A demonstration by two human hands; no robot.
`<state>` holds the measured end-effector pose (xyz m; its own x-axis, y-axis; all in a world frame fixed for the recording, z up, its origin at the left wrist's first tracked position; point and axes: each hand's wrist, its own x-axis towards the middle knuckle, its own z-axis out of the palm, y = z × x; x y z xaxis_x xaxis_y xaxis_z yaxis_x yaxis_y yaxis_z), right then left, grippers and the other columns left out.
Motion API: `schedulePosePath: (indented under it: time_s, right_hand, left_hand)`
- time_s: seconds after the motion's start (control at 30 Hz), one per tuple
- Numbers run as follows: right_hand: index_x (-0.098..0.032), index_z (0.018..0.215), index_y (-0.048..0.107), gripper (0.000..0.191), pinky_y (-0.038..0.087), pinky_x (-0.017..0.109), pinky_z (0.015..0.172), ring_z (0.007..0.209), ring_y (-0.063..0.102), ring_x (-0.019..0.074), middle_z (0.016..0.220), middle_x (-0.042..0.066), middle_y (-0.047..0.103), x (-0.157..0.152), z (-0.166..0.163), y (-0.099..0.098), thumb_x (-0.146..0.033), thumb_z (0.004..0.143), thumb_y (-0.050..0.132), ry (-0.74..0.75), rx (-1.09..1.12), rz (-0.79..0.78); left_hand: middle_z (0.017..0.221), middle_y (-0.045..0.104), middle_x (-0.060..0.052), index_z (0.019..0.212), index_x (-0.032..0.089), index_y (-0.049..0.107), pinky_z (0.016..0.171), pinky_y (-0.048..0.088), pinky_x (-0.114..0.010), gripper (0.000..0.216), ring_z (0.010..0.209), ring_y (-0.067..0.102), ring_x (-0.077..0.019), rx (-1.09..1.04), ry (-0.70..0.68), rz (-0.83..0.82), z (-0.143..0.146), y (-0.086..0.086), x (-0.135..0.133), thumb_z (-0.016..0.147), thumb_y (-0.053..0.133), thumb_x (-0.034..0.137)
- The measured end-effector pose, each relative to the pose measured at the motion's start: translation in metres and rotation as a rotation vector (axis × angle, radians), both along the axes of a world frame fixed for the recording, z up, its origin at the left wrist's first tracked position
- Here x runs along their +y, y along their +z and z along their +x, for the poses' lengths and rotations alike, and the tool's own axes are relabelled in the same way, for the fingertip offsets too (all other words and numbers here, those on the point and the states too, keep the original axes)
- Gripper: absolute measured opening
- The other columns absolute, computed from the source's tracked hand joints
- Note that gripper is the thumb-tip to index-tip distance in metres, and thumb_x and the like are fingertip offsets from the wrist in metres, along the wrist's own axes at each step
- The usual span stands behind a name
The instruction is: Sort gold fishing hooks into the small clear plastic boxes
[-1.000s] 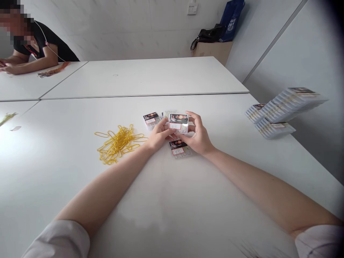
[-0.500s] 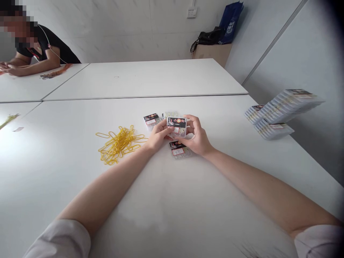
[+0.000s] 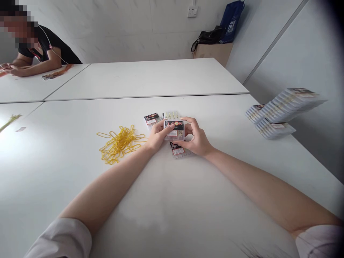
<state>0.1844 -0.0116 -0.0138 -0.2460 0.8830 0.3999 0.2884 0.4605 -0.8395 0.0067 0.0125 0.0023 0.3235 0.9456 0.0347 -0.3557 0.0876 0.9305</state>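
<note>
A small clear plastic box of fish hooks [image 3: 180, 133] with a black-and-white label is held up above the table. My left hand [image 3: 158, 136] grips its left side, thumb lying across the label. My right hand [image 3: 198, 138] is closed around the right side, index finger by the top edge and thumb by the bottom edge. Behind it on the table are a similar hook box [image 3: 152, 119] and another box [image 3: 172, 114] showing pale hooks. Partly under my right hand, nearer me, rests one more hook box [image 3: 178, 151].
Left of my hands lies a loose pile of yellow rubber bands [image 3: 119, 143]. Stacked hook boxes [image 3: 285, 111] stand at the table's right edge. Across the table a person [image 3: 51, 50] rests both forearms near an orange bundle [image 3: 57, 72]. Bags [image 3: 231, 21] sit on a carton behind.
The held box has shifted slightly left and toward me. My left thumb has moved up onto the label's upper part, and more of the box behind shows.
</note>
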Motion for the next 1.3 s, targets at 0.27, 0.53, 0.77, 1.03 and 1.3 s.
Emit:
schedulePosePath:
  time_s: [0.27,0.53,0.77,1.03,1.3]
  right_hand:
    - [-0.029,0.133,0.043,0.075,0.06,0.038,0.074,0.083,0.069,0.0196,0.123,0.008,0.063,0.003,-0.001,-0.004,-0.046,0.073,0.085,-0.083,-0.018,0.117]
    - [-0.027,0.144,0.037,0.074,0.049,0.052,0.11,0.141,0.048,0.0313,0.154,0.016,0.046,0.004,-0.002,-0.002,-0.041,0.083,0.078,-0.113,-0.003,0.342]
    - [-0.031,0.149,0.035,0.081,0.049,0.058,0.109,0.131,0.055,0.0341,0.139,0.014,0.057,0.003,-0.002,-0.002,-0.048,0.082,0.079,-0.172,-0.164,0.525]
    - [-0.034,0.155,0.023,0.093,0.048,0.058,0.109,0.132,0.053,0.0357,0.142,0.013,0.053,0.0,-0.002,-0.002,-0.045,0.082,0.079,-0.163,-0.176,0.499]
    - [-0.035,0.156,0.021,0.093,0.046,0.058,0.112,0.135,0.051,0.0353,0.145,0.013,0.051,-0.001,-0.001,-0.002,-0.039,0.083,0.079,-0.128,-0.168,0.516]
  left_hand:
    - [0.084,0.074,-0.005,0.096,0.016,0.071,0.064,0.05,-0.028,0.045,0.07,0.066,-0.0172,0.094,0.129,0.046,-0.001,-0.002,0.003,0.081,0.069,0.059]
    - [0.122,0.072,-0.009,0.135,0.023,0.063,0.078,0.053,-0.028,0.061,0.107,0.066,-0.0235,0.281,0.089,0.206,-0.005,-0.002,0.002,0.081,0.075,0.048]
    - [0.106,0.076,-0.01,0.102,0.016,0.077,0.092,0.053,-0.039,0.058,0.109,0.067,-0.0313,0.262,-0.116,0.208,-0.005,-0.002,-0.006,0.085,0.061,0.069]
    - [0.096,0.077,-0.009,0.094,0.019,0.074,0.094,0.054,-0.045,0.053,0.111,0.068,-0.0347,-0.018,-0.139,-0.004,0.003,-0.004,-0.004,0.078,0.064,0.068]
    - [0.083,0.077,-0.008,0.08,0.017,0.071,0.092,0.055,-0.045,0.035,0.108,0.069,-0.0354,0.013,-0.125,-0.077,-0.001,-0.006,0.004,0.071,0.063,0.05]
